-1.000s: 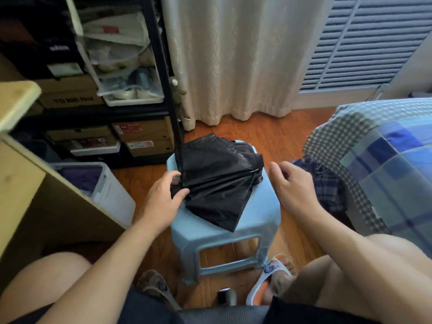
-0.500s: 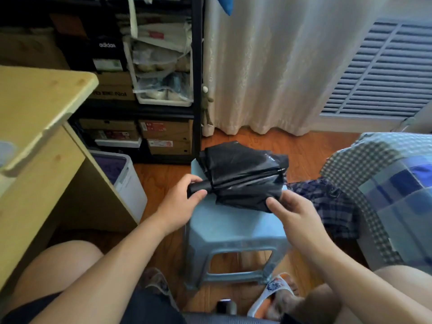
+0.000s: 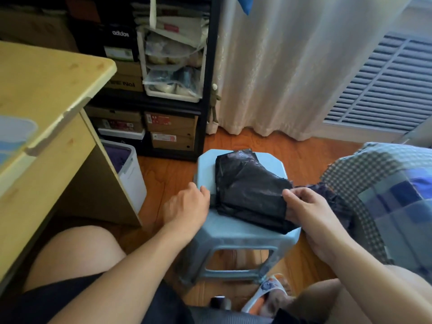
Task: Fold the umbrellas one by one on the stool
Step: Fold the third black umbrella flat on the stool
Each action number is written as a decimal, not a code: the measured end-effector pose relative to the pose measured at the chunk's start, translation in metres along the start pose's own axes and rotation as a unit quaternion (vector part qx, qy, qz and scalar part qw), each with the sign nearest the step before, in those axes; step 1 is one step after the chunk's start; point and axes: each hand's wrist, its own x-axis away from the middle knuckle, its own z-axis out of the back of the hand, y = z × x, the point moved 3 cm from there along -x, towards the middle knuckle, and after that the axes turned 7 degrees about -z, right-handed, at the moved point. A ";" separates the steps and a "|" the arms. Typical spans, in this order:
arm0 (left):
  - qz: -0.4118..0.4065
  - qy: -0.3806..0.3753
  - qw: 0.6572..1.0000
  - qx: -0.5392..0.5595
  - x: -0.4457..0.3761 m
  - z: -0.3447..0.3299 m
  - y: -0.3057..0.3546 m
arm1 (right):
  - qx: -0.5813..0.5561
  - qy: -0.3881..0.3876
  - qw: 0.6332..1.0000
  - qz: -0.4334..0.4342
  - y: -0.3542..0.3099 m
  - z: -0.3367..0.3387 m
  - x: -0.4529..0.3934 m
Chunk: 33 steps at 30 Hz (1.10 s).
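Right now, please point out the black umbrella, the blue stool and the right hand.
black umbrella (image 3: 250,192), head view, middle of its folded canopy
blue stool (image 3: 236,232), head view, bare seat top
right hand (image 3: 306,206), head view, back of hand

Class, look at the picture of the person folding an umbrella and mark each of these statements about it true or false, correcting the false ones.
1. The black umbrella lies on the light blue stool. True.
2. The right hand pinches the umbrella's fabric. True.
3. The left hand is raised above the wooden desk. False: it is at the umbrella's left end, over the stool's edge.
4. The umbrella is fully open. False: it is collapsed into a loose bundle.
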 end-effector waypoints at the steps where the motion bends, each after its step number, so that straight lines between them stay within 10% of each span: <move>1: -0.024 0.015 0.998 -0.054 0.001 0.002 0.000 | 0.002 -0.007 1.000 0.007 0.002 -0.001 0.006; 12: -0.135 0.119 0.976 -0.125 -0.003 0.006 0.000 | 0.019 0.055 0.958 0.282 -0.055 0.004 0.029; 19: -0.148 0.034 0.886 0.437 0.017 0.021 0.032 | -0.048 0.029 0.974 0.220 -0.091 0.008 0.000; 24: -0.173 -0.061 0.859 0.479 0.018 0.019 0.036 | -0.082 0.011 0.980 0.179 -0.086 0.008 -0.003; 33: -0.219 0.032 0.790 0.571 0.031 0.037 0.045 | -0.070 -0.001 0.987 0.148 -0.076 0.017 -0.007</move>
